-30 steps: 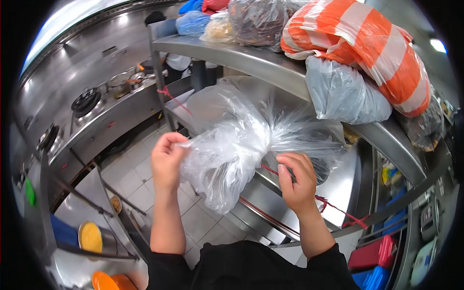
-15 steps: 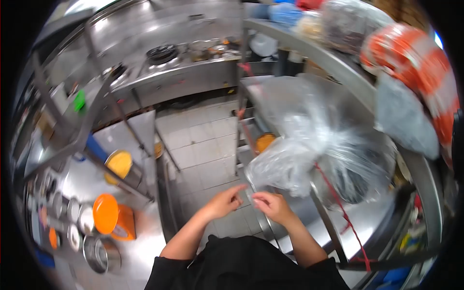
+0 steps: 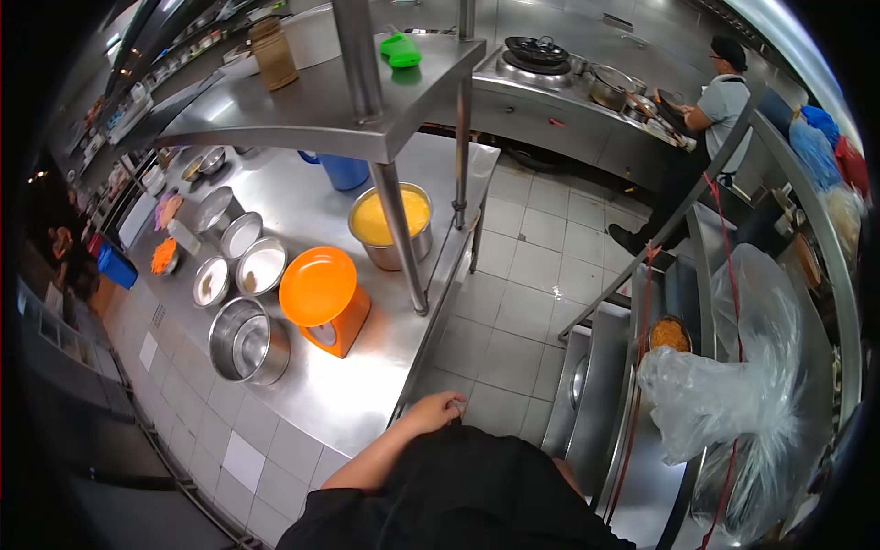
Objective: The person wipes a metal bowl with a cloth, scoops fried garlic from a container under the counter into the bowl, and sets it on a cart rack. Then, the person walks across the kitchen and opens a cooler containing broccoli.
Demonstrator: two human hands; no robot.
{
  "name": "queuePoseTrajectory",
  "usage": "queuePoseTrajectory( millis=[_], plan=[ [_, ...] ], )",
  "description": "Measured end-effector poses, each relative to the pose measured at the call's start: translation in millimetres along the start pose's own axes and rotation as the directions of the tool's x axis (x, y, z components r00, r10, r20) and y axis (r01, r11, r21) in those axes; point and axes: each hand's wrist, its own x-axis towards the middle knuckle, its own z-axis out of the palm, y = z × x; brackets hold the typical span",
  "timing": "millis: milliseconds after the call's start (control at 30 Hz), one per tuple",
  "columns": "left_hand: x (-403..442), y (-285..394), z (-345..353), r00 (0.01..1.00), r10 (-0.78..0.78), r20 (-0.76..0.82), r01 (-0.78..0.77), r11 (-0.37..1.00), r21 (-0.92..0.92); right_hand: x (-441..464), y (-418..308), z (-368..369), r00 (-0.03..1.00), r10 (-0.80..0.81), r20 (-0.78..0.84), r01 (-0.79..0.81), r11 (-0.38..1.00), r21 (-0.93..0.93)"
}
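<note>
My left hand point(image 3: 436, 412) is low in front of my black shirt point(image 3: 449, 490), its fingers curled in and no object showing in them. It is nearest the front edge of the steel table point(image 3: 367, 408), apart from it. My right hand is out of sight; only a small part of that arm point(image 3: 566, 477) shows beside the shirt. On the table stand an orange kitchen scale point(image 3: 341, 330) with a round pan, an empty-looking steel pot point(image 3: 248, 341), several metal bowls with white contents, and a steel pot of yellow liquid point(image 3: 391, 220).
A steel shelf point(image 3: 275, 124) on posts overhangs the table. Across the tiled floor point(image 3: 513, 321), a person point(image 3: 724, 101) stands at the stove point(image 3: 536, 78). At right, a rack holds a clear plastic bag point(image 3: 752, 394) and an orange-filled container point(image 3: 669, 335).
My view has swung left, from the rack and plastic bag towards the table with the scale. My hands have parted; the right has left view, and the left is now curled.
</note>
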Motion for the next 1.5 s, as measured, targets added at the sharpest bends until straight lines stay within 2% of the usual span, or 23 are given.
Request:
queuePoseTrajectory(
  millis=[33, 100, 133, 167, 233, 300, 333, 367, 433, 600, 633, 700, 800, 833, 900, 1033, 1133, 1200, 1300, 1333, 1433, 1467, 1500],
  plan=[
    [-3.9, 1.1, -4.8, 1.0, -0.004, -0.008, 0.004, 1.0, -0.002, -13.4, -40.6, -20.1, 0.998, 0.061, 0.016, -0.061, 0.998, -0.011],
    [-11.2, 0.5, -10.8, 0.976, 0.018, -0.217, -0.033, 0.997, -0.069, -45.0, -137.1, -65.8, 0.982, 0.182, 0.048, -0.18, 0.983, -0.039],
    [-13.8, -5.4, -12.0, 0.955, -0.01, -0.297, -0.043, 0.984, -0.172, -31.8, -127.6, -67.1, 0.982, 0.181, 0.046, -0.18, 0.983, -0.038],
    [-17.8, -9.1, -16.7, 0.955, -0.006, -0.296, -0.046, 0.984, -0.169, 3.4, -91.5, -66.9, 0.979, 0.196, 0.049, -0.195, 0.981, -0.026],
    [-26.3, -14.5, -31.9, 0.756, 0.12, -0.643, -0.153, 0.988, 0.004, 19.9, -83.9, -72.7, 0.978, 0.2, 0.051, -0.2, 0.98, -0.012],
    [-40.2, -12.6, -46.0, 0.565, 0.117, -0.817, -0.023, 0.992, 0.126, 7.2, -124.5, -88.2, 0.962, 0.26, 0.084, -0.271, 0.945, 0.185],
    [-41.1, -28.5, -52.3, 0.457, 0.282, -0.844, 0.054, 0.938, 0.343, 8.8, -125.9, -88.5, 0.964, 0.251, 0.087, -0.264, 0.947, 0.186],
    [-47.6, -31.2, -52.7, 0.455, 0.254, -0.854, 0.195, 0.907, 0.373, 12.0, -122.7, -88.1, 0.96, 0.263, 0.098, -0.277, 0.943, 0.186],
    [-49.7, -47.3, -47.5, 0.45, 0.355, -0.819, 0.291, 0.81, 0.51, 5.9, -119.3, -83.0, 0.957, 0.266, 0.117, -0.285, 0.94, 0.188],
    [-46.9, -48.0, -44.8, 0.462, 0.35, -0.815, 0.322, 0.79, 0.522, -8.4, -84.6, -42.8, 0.9, 0.313, 0.304, -0.338, 0.941, 0.031],
    [-47.5, -47.8, -44.5, 0.457, 0.352, -0.817, 0.324, 0.79, 0.521, -11.5, -83.3, -33.7, 0.898, 0.304, 0.318, -0.324, 0.946, 0.014],
    [-48.5, -48.6, -43.9, 0.458, 0.344, -0.82, 0.337, 0.786, 0.518, -22.6, -76.2, -6.1, 0.851, 0.364, 0.378, -0.407, 0.913, 0.037],
    [-54.2, -47.2, -46.3, 0.462, 0.343, -0.818, 0.333, 0.788, 0.518, -28.1, -71.6, 15.8, 0.835, 0.298, 0.462, -0.316, 0.948, -0.04],
    [-54.9, -47.4, -46.7, 0.457, 0.339, -0.822, 0.331, 0.793, 0.511, -30.2, -70.4, 16.7, 0.838, 0.301, 0.455, -0.319, 0.947, -0.039],
    [-53.9, -48.1, -44.0, 0.464, 0.346, -0.816, 0.302, 0.804, 0.512, -41.0, -81.7, 14.2, 0.876, 0.213, 0.432, -0.213, 0.976, -0.048],
    [-54.9, -55.0, -45.9, 0.451, 0.352, -0.82, 0.26, 0.827, 0.498, -74.9, -98.6, 1.7, 0.912, 0.285, 0.294, -0.323, 0.942, 0.088],
    [-58.0, -56.7, -45.0, 0.463, 0.385, -0.798, 0.205, 0.83, 0.519, -87.7, -75.5, 3.3, 0.925, 0.32, 0.207, -0.336, 0.941, 0.049],
    [-60.3, -58.9, -45.3, 0.47, 0.351, -0.81, 0.228, 0.838, 0.495, -107.0, -69.2, 8.2, 0.875, 0.409, 0.26, -0.428, 0.903, 0.02],
    [-61.1, -62.8, -46.1, 0.493, 0.341, -0.8, 0.202, 0.85, 0.487, -147.4, -70.6, 26.3, 0.885, 0.427, 0.183, -0.449, 0.888, 0.1],
    [-64.4, -60.4, -46.6, 0.502, 0.342, -0.794, 0.179, 0.858, 0.482, -137.4, -22.6, 45.6, 0.906, 0.367, 0.21, -0.409, 0.886, 0.218],
    [-71.1, -55.1, -48.6, 0.542, 0.328, -0.774, 0.149, 0.869, 0.473, -191.9, -64.0, 62.5, 0.877, 0.437, 0.199, -0.471, 0.864, 0.179],
    [-71.9, -55.0, -49.4, 0.546, 0.342, -0.764, 0.129, 0.867, 0.481, -204.4, -51.0, 73.0, 0.924, 0.321, 0.21, -0.371, 0.885, 0.282],
    [-73.2, -56.0, -49.3, 0.551, 0.341, -0.762, 0.118, 0.872, 0.475, -214.9, -56.2, 77.5, 0.926, 0.323, 0.197, -0.37, 0.881, 0.295]
  ],
)
